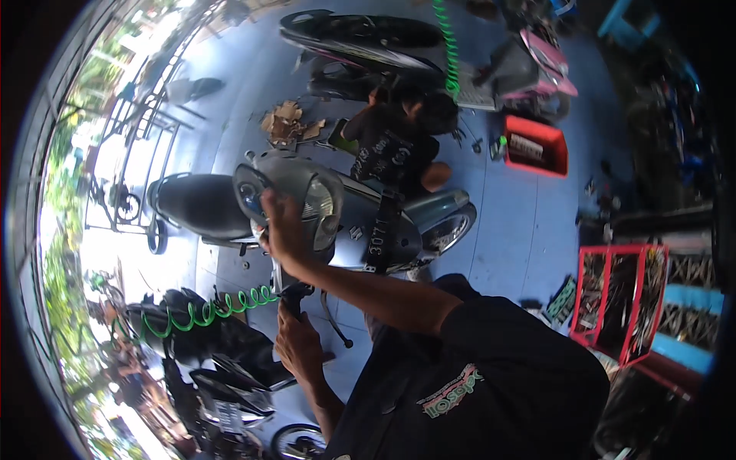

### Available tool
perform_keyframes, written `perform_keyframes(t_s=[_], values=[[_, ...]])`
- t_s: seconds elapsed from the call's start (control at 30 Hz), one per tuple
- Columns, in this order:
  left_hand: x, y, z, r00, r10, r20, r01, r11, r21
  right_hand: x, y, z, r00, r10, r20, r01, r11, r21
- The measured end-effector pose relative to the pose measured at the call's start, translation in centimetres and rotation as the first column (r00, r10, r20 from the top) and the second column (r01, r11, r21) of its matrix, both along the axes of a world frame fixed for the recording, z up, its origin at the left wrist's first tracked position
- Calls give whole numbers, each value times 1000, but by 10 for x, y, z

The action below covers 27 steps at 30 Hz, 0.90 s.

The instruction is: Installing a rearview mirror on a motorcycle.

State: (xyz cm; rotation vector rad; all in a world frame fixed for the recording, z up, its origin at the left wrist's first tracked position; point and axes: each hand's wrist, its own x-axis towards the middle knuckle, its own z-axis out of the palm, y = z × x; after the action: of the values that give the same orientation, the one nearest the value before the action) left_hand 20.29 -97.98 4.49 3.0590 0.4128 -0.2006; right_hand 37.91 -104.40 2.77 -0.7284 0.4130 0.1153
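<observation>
Black handle (pixel 292 303) sits within closed left fingers (pixel 283 331); right fingers (pixel 268 202) spread over grey scooter's front (pixel 353 215)

A motorcycle repair workshop: a grey scooter (pixel 354 218) stands at the right grip (pixel 284 230), with a crouching co-worker (pixel 389 149) beyond it and another motorcycle (pixel 368 34) past them. A green coiled hose (pixel 198 317) stretches left from just above the left grip (pixel 299 341); a dark motorcycle (pixel 222 389) stands below-left of that grip. Well right of both, a red rack (pixel 638 307) holds tools.

The scooter (pixel 349 218) is grey, its seat (pixel 198 203) black, the near hose (pixel 244 297) green, floor (pixel 529 222) blue.
</observation>
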Motion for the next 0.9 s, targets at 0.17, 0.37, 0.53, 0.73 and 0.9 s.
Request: perform_keyframes(t_s=[0.17,0.37,0.53,0.73,0.9], values=[[2,-4,3,1000,-11,0,11,1000,-19,-7,1,-17,880,-43,472,402,596,-695],[0,-7,4,999,-38,-10,38,999,27,14,-20,3,471,864,177,-624,468,-625],[-1,0,0,1000,-10,19,11,1000,-25,-21,6,1,739,614,278,-45,457,-888],[-1,8,-6,998,22,60,-14,990,-137,-37,11,4,728,550,408,144,460,-876],[2,28,-17,997,8,77,5,987,-163,-34,0,12,479,802,357,-42,426,-904]])
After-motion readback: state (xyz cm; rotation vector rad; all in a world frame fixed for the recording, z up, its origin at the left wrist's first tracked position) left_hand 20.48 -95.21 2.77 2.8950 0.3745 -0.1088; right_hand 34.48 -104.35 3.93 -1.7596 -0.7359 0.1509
